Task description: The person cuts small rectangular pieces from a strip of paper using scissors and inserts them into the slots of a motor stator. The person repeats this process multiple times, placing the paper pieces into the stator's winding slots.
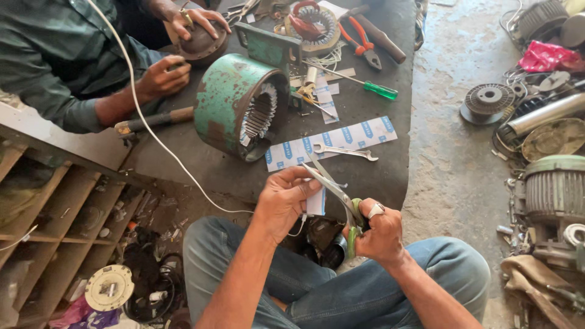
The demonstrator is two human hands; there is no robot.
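My right hand (379, 231) grips green-handled scissors (334, 190), their blades pointing up-left and apart. My left hand (285, 198) pinches a small strip of white-and-blue insulation paper (315, 202) between the blades. Both hands hover above my knees in blue jeans. On the dark mat (378, 176) just beyond lie a longer printed paper strip (341, 140) and a spanner (344, 152).
A green motor stator housing (239, 105) lies on the mat. A person in a green shirt at top left handles a round metal cap (201, 44). A hammer, green screwdriver (372, 87), pliers and a wound stator lie behind. Motor parts fill the right floor; wooden shelves stand at left.
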